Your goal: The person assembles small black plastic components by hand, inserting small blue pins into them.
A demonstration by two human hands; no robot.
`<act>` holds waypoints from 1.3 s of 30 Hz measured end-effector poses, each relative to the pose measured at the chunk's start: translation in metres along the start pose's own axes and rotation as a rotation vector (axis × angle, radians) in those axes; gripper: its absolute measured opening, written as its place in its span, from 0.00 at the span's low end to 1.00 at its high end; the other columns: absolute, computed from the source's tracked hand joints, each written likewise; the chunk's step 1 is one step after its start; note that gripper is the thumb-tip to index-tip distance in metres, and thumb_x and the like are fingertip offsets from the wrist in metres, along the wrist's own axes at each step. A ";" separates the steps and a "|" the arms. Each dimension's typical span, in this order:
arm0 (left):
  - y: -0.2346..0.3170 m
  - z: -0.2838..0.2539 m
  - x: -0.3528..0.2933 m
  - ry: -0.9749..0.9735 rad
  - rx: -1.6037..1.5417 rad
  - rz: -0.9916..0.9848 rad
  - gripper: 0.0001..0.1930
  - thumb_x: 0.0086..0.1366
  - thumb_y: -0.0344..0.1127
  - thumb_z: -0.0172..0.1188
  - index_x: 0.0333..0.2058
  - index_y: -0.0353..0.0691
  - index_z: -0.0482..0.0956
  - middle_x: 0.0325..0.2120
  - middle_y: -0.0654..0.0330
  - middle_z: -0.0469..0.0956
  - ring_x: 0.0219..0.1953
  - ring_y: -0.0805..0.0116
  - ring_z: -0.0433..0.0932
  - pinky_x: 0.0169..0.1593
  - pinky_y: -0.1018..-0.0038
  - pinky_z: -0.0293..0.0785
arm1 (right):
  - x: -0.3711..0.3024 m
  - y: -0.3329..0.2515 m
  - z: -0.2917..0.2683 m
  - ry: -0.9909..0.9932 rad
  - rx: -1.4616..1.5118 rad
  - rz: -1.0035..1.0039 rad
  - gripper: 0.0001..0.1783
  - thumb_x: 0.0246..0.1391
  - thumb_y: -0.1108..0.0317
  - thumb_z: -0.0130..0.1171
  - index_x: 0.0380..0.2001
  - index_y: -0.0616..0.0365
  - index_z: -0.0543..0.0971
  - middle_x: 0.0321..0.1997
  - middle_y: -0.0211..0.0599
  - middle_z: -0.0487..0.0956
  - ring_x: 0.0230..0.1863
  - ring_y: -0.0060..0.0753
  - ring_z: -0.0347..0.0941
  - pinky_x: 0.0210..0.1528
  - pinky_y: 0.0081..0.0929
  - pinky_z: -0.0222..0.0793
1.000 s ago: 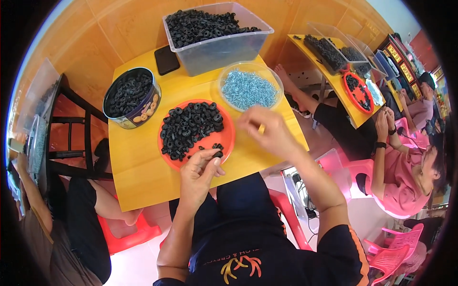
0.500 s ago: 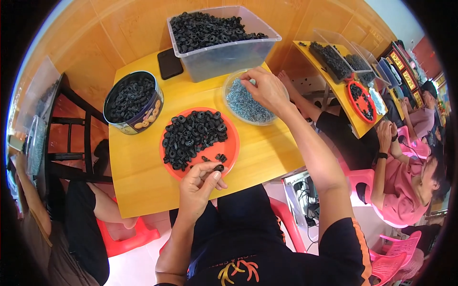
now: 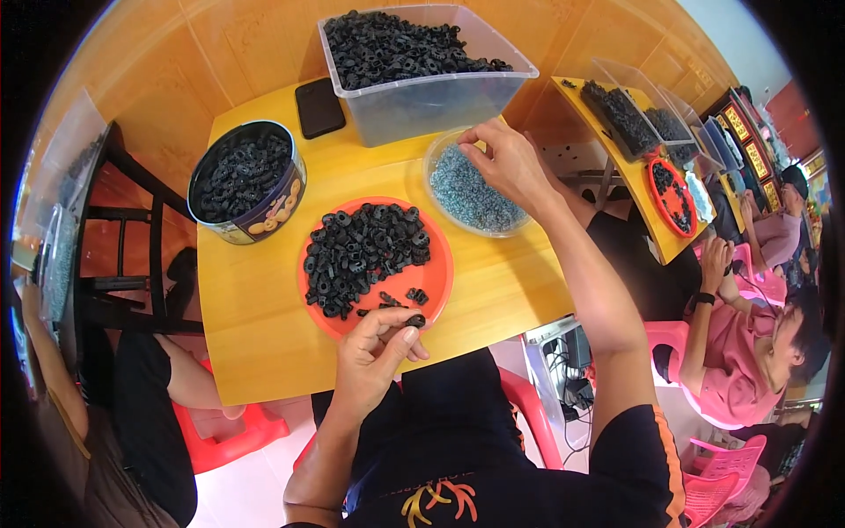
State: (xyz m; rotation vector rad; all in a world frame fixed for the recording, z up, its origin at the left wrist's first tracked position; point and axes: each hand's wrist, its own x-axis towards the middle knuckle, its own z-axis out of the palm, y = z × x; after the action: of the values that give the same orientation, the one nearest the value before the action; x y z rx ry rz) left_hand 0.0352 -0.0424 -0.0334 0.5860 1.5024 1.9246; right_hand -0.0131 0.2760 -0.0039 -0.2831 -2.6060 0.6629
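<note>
My left hand (image 3: 374, 356) pinches a small black ring-shaped plastic part (image 3: 415, 321) between thumb and forefinger, just over the near edge of a red-orange plate (image 3: 443, 295). A heap of similar black parts (image 3: 363, 255) covers much of that plate, and a few lie apart on its near side. My right hand (image 3: 515, 167) hovers over a clear round tub (image 3: 433, 195) filled with tiny blue-grey beads (image 3: 471, 189). Its thumb and forefinger are drawn together over the far side of the beads; whatever is between them is too small to make out.
A round tin (image 3: 295, 198) of black parts stands at left, near a dark phone (image 3: 319, 109). Behind is a large clear bin (image 3: 431, 106) heaped with black parts. Other people sit on both sides; a second table (image 3: 635, 176) at right holds bins and a red tray.
The view has shifted slightly, so the table and its contents sit a little differently in the picture. Both hands keep nearly the same places and grips.
</note>
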 end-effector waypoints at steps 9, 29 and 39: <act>-0.003 -0.002 -0.001 -0.029 -0.022 0.022 0.09 0.68 0.25 0.53 0.46 0.31 0.73 0.39 0.55 0.79 0.32 0.72 0.80 0.36 0.77 0.76 | 0.008 -0.004 0.006 -0.103 -0.223 -0.085 0.11 0.54 0.62 0.59 0.35 0.58 0.80 0.42 0.43 0.77 0.45 0.53 0.73 0.46 0.41 0.68; -0.002 -0.003 -0.002 -0.006 -0.067 0.021 0.09 0.67 0.25 0.53 0.46 0.31 0.73 0.39 0.51 0.80 0.31 0.71 0.80 0.35 0.77 0.76 | -0.030 -0.006 -0.020 -0.240 0.875 0.361 0.11 0.58 0.63 0.61 0.39 0.60 0.79 0.32 0.25 0.79 0.25 0.11 0.66 0.28 0.14 0.62; -0.003 -0.002 0.001 0.138 -0.186 0.092 0.10 0.66 0.26 0.57 0.45 0.33 0.76 0.34 0.59 0.80 0.31 0.75 0.78 0.36 0.78 0.74 | -0.103 -0.108 -0.028 -0.528 0.992 0.231 0.09 0.58 0.68 0.61 0.38 0.62 0.79 0.34 0.27 0.80 0.32 0.14 0.71 0.34 0.15 0.67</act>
State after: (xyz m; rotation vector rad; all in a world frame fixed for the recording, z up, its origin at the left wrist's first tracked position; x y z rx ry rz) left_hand 0.0340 -0.0429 -0.0369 0.4540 1.3788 2.1864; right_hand 0.0817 0.1637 0.0344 -0.0862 -2.3107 2.2166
